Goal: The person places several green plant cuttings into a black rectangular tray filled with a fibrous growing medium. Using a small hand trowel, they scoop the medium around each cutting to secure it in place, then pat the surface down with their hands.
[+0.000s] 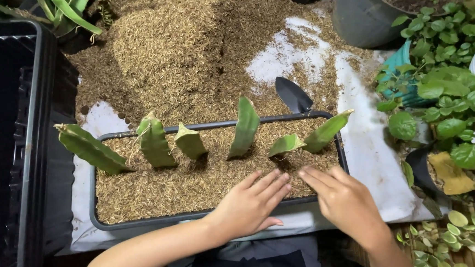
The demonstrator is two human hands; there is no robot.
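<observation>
Cuttings look mostly planted at this point: six green cactus pieces stand in a row along the back of the tray (93, 196), from the big leaning one (91, 149) on the far left, which hangs out past the rim, to the one (326, 132) tilting out over the right corner. The tray is filled with brown husk mix (163, 186), pretty level across the front half. Both hands are down flat on the mix near the front right, no grip on anything: the left hand (252, 203) has fingers together, palm down, and the right hand (343, 200) sits just beside it with fingertips close to the small cutting (286, 145). Looks to me like firming around that last bit is what's left. A black trowel (293, 94) lies on the spilled mix behind the tray, untouched, with a big heap (166, 41) of mix beyond it.
</observation>
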